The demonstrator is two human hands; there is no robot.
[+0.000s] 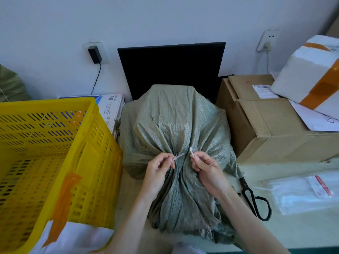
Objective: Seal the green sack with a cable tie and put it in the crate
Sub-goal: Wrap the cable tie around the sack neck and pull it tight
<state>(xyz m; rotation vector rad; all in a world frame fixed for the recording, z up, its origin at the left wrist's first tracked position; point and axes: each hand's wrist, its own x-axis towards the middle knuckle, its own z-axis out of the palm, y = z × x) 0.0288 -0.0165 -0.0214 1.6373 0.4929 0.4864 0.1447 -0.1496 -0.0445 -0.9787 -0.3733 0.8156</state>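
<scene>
Pinching 1 cable tie [185,155], 2 hands

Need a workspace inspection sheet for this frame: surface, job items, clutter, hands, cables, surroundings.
Surface: pale table, partly covered.
Job's things: green sack lies mid-table, neck gathered; white cable tie goes behind the neck, ends not yet joined; yellow crate stands to its left, sack not in it.
Clutter: black scissors, clear plastic bags, cardboard box, taped white parcel, stacked papers.
Grippers: left hand pinches one tie end; right hand pinches the other.
Cables: black adapter cord hangs from a wall socket.
Surroundings: dark monitor against a white wall.
</scene>
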